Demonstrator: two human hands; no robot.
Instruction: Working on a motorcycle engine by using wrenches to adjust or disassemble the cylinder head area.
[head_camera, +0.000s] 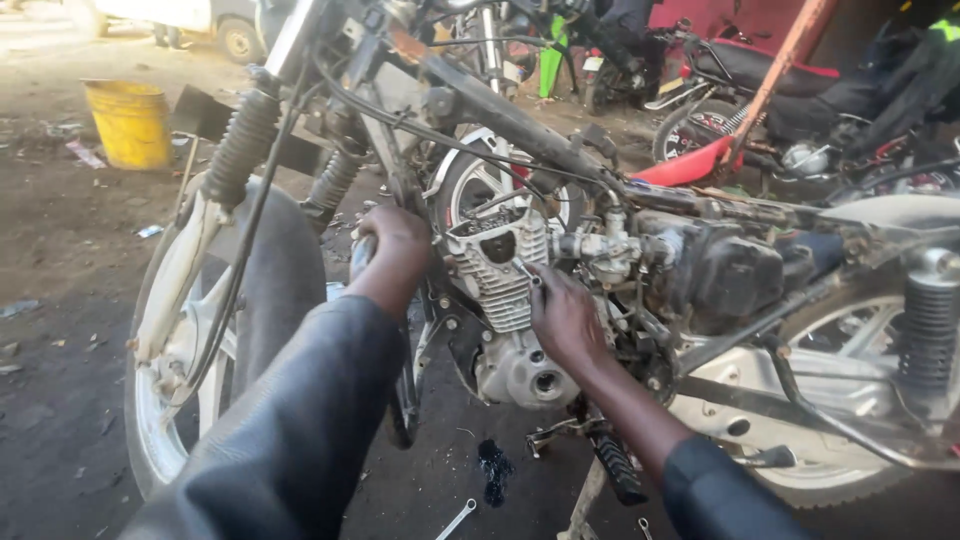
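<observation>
A stripped motorcycle stands before me, its finned silver engine cylinder in the middle of the frame. My left hand is closed around a metal pipe or frame tube just left of the cylinder. My right hand grips a small metal tool whose tip touches the cylinder's right side, beside the carburettor. Dark sleeves cover both my forearms. What the tool's tip engages is too small to tell.
The front wheel and fork are at left, the rear wheel and shock at right. A spanner and an oil spot lie on the dirt below. A yellow bucket stands far left; other motorcycles are parked behind.
</observation>
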